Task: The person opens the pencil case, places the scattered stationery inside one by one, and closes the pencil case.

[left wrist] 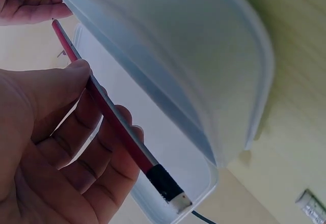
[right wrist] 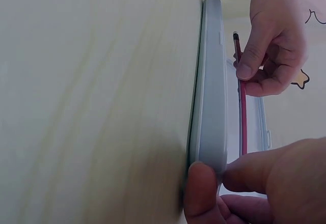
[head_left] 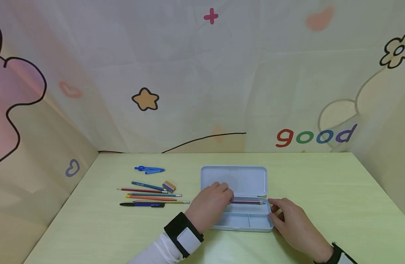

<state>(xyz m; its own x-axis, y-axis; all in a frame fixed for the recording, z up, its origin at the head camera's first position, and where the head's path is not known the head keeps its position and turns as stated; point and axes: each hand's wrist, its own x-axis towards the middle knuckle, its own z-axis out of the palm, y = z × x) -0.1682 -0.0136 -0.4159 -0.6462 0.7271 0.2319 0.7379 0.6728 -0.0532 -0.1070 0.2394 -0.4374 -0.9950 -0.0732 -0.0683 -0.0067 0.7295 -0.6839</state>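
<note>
My left hand (head_left: 211, 205) pinches a red pencil (left wrist: 119, 124) between thumb and fingers. The pencil has a black band and a white eraser end, and lies lengthwise over the upper part of an open, pale blue pencil case (head_left: 233, 209). Its tip points right, towards my other hand. At the case's right end, my right hand (head_left: 293, 223) grips the edge, its thumb (right wrist: 201, 188) against the outer wall. The raised lid (head_left: 233, 178) leans away at the back. In front, a divider splits the lower section of the tray.
Left of the case lie several pencils (head_left: 153, 198), a blue-and-black pen (head_left: 142, 205) and an eraser (head_left: 169, 186). A blue compass (head_left: 149, 169) lies farther back. A printed cloth (head_left: 202, 80) hangs behind the table (head_left: 321, 183).
</note>
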